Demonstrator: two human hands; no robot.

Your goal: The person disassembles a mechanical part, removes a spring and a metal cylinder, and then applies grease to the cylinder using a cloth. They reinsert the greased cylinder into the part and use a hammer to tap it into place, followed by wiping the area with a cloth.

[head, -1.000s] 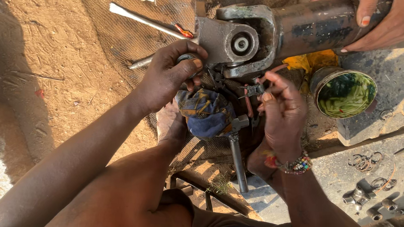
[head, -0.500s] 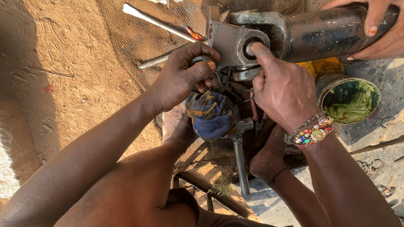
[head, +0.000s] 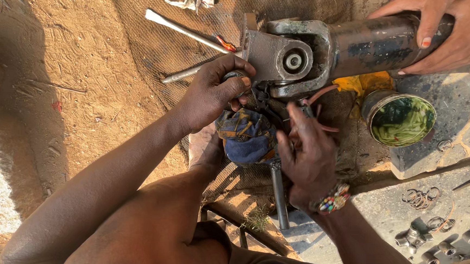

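Right hand (head: pixel 311 153) off yoke (head: pixel 283 59), lower now; left hand (head: pixel 213 92) unchanged

Yoke (head: pixel 283 56): we see bare grey metal, matt, with a rough cast look; its round bearing cap shines a little.
Shaft tube (head: pixel 382 43): we read it as dark metal, dull, with scuffed patches.
Rod (head: pixel 184 32): pale metal, smooth, with a slight sheen.
Cloth (head: pixel 248 135): blue woven fabric, patterned, soft and creased.
Tin (head: pixel 401 119): a metal can, grimy outside, holding glossy green grease.
Mat (head: pixel 143 39): coarse brown sacking, rough weave.
Ground (head: pixel 42 77): dry, gritty reddish soil.
Bracelet (head: pixel 333 200): small, glossy, many-coloured beads, on our right wrist.
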